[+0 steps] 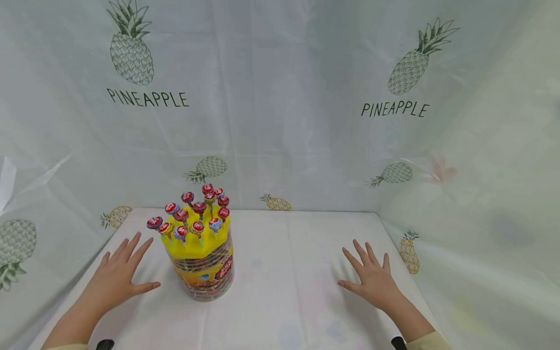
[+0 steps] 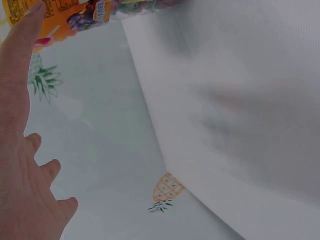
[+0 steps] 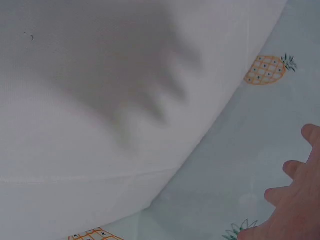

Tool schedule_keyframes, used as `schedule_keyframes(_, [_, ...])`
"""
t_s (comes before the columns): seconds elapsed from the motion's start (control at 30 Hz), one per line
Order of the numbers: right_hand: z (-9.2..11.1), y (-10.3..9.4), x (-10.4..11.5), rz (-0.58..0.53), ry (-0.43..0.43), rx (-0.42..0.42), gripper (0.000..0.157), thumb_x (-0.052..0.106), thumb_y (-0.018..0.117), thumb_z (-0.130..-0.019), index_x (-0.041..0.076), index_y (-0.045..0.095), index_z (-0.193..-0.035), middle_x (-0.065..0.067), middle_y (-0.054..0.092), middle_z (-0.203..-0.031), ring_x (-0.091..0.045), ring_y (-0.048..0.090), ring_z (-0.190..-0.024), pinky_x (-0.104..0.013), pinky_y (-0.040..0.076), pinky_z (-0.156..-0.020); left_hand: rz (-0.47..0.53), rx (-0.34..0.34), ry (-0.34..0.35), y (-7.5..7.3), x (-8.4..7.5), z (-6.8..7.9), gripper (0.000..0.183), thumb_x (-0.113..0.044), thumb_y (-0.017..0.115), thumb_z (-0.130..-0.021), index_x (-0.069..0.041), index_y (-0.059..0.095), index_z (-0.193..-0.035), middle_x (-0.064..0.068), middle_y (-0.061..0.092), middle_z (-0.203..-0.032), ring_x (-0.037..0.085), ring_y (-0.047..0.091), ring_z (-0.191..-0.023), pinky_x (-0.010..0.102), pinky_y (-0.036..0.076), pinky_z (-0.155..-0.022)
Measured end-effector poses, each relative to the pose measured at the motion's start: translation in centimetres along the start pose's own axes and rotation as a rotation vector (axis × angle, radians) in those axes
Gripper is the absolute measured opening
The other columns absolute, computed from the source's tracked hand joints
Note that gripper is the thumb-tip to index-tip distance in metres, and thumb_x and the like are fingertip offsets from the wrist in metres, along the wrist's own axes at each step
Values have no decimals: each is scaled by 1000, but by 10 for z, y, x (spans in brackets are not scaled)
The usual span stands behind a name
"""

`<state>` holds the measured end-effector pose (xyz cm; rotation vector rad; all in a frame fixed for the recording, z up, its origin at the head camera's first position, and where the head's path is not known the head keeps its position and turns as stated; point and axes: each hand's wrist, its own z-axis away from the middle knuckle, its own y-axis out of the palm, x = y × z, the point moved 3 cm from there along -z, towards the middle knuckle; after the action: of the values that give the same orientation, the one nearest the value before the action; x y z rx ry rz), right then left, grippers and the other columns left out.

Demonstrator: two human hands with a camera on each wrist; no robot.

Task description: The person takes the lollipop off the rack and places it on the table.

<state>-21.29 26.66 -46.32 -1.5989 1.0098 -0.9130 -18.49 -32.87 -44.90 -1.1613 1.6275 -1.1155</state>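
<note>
- Yellow, plastic-looking scalloped top (image 1: 192, 249) crowns a round, clear, ridged jar (image 1: 202, 262) left of centre in the frame, upright on a flat white table (image 1: 280, 272).
- Round lollipops (image 1: 198, 227) in shiny red, blue and yellow wrappers stand on sticks in that top, heads up, several leaning outward at its left edge.
- Through the jar's clear wall, dark reddish contents show between the ridges; what they are is too small to tell.
- An orange and yellow printed label (image 1: 197, 276) wraps the jar, with a red oval badge (image 1: 224, 268) at its right; at the upper left of the left wrist view it also shows fruit pictures and small print.
- The left hand (image 1: 120, 279), lower left of the frame, has its fingers spread wide, thumb pointing at the jar and near it, with a gap between.
- The right hand (image 1: 374, 282), lower right, is also splayed wide above the table, well apart from the jar.
- Thin, creased, pale grey-white sheeting (image 1: 280, 112) hangs behind and at both sides, printed with green and orange pineapples.
- Soft finger shadows fall on the smooth tabletop in both wrist views.
</note>
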Motion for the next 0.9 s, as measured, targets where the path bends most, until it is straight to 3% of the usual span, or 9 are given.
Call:
schedule_keyframes(0.57, [-4, 5, 2, 23, -14, -13, 85, 70, 60, -82, 20, 42, -148, -16, 26, -157, -46, 22, -140, -81, 9, -99, 0, -12, -26, 0, 4, 2, 125, -61, 81, -64, -19, 11, -157, 23, 8, -159, 52, 12, -138, 75, -3, -101])
schedule_keyframes(0.9, [-14, -3, 21, -57, -60, -30, 85, 66, 61, -83, 20, 39, -150, -14, 23, -158, -45, 18, -142, -79, 8, -100, 8, -67, 34, -8, -4, -9, 125, -58, 83, -64, -19, 10, -158, 20, 7, -160, 51, 14, -139, 73, 0, -104])
